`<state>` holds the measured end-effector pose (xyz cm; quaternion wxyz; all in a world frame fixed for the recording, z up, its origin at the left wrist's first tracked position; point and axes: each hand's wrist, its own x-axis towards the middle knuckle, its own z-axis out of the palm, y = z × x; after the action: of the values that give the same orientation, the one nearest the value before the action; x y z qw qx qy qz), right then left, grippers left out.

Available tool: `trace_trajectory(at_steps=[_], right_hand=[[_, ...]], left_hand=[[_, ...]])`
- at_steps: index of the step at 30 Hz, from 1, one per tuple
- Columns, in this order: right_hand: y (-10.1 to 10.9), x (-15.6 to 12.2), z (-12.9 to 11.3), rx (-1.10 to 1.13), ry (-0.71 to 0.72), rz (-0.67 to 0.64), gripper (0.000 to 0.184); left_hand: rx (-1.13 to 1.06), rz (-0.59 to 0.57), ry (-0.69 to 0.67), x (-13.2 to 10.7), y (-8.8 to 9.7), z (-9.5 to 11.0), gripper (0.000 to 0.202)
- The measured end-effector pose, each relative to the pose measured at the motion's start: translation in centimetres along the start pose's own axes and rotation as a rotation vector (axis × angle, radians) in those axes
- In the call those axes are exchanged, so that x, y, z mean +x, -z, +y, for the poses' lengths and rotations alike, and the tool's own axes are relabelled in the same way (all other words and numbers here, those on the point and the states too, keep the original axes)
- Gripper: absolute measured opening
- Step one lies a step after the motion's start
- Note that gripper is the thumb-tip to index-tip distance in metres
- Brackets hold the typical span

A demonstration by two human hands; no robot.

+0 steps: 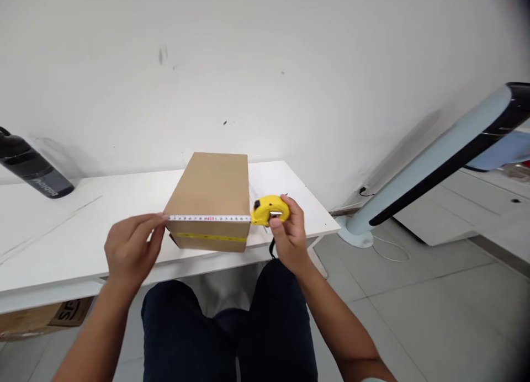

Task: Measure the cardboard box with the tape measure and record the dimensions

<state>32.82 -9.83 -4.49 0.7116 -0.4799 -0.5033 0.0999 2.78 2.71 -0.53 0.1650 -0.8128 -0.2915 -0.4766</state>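
A closed brown cardboard box [213, 183] stands near the front edge of the white table, with a yellow strip across its front face. Along its near top edge stretches the white blade of a tape measure [270, 210], whose yellow case sits at the box's right corner. My right hand [292, 233] is closed around that case, and a dark strap hangs below it. At the left corner of the box, my left hand [134, 247] pinches the end of the blade between thumb and fingers.
A dark bottle [35, 164] stands on the white table [103, 222] at the left, by the wall. Behind the box, partly hidden, lies something like paper. A tall light-blue and black tower appliance [430, 166] rises from the floor at right. Under the table is another cardboard box [37, 318].
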Motion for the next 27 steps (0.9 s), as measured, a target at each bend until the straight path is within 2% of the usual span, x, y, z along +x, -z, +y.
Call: trace_trajectory(at_steps=[2, 4, 6, 9, 11, 13, 16, 19, 23, 25, 27], right_hand=[[-0.8, 0.9, -0.2, 0.024, -0.046, -0.02, 0.056], [-0.9, 0.5, -1.0, 0.053, -0.094, -0.022, 0.058], [-0.5, -1.3, -2.2, 0.086, -0.109, -0.005, 0.055], [-0.1, -6.2, -3.8, 0.117, -0.14, -0.028, 0.047], [-0.4, -9.5, -4.0, 0.167, -0.264, -0.098, 0.048], [-1.0, -12.0, -3.6, 0.202, -0.461, -0.072, 0.05], [-1.7, -14.1, -2.3, 0.245, -0.718, 0.004, 0.055], [-1.9, -15.0, -1.2, 0.277, -0.816, 0.025, 0.054], [-1.8, -16.2, -1.1, 0.327, -0.797, -0.046, 0.053], [-1.3, -16.5, -1.3, 0.318, -0.735, -0.158, 0.054], [-0.1, -15.8, -1.4, 0.229, -0.612, -0.327, 0.053]], left_hand=[[0.081, -0.012, -0.066, 1.0, 0.1, -0.6, 0.021], [0.113, 0.036, -0.167, 1.1, 1.1, 0.7, 0.03], [0.061, 0.099, -0.259, 0.1, 2.5, 3.7, 0.042], [-0.167, -0.016, -0.368, -2.4, 3.6, 9.2, 0.037], [-0.313, -0.062, -0.334, -4.0, 3.2, 12.1, 0.029], [-0.413, -0.09, -0.263, -5.3, 1.9, 13.9, 0.022], [-0.464, -0.142, -0.183, -7.1, -0.3, 14.8, 0.017], [-0.419, -0.203, -0.132, -8.8, -2.1, 15.0, 0.014], [-0.413, -0.351, -0.068, -10.5, -3.4, 14.8, 0.043], [-0.507, -0.444, -0.04, -11.2, -3.4, 14.6, 0.049], [-0.644, -0.476, 0.06, -11.6, -2.7, 14.3, 0.05]])
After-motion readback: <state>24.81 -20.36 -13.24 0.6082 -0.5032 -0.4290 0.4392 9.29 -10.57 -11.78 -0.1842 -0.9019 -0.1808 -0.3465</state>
